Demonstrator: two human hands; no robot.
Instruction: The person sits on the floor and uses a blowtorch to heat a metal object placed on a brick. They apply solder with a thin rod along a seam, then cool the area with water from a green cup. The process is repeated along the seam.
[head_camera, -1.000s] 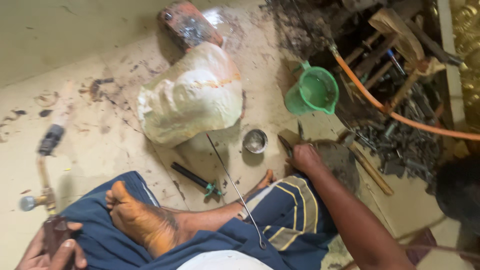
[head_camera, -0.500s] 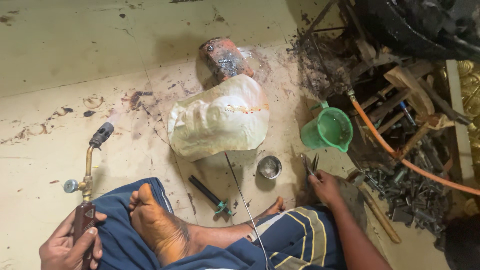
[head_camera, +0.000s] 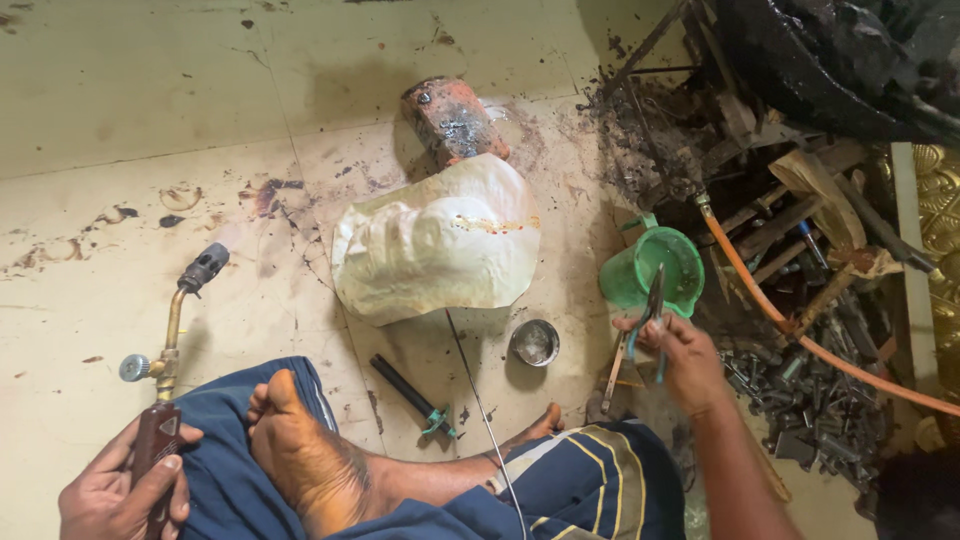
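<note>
Torch (head_camera: 170, 340) now sits in my left hand (head_camera: 120, 495), fist clamped on its handle by my knee, nozzle out over the floor. My right hand (head_camera: 680, 360) has lifted the pliers (head_camera: 650, 305), fingers closed on the grips, over the green jug (head_camera: 655, 270) beside the tin (head_camera: 535, 342).

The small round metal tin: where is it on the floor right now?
In the head view, the small round metal tin sits right of centre on the floor, just below the cream sack and left of the right hand holding pliers.
</note>
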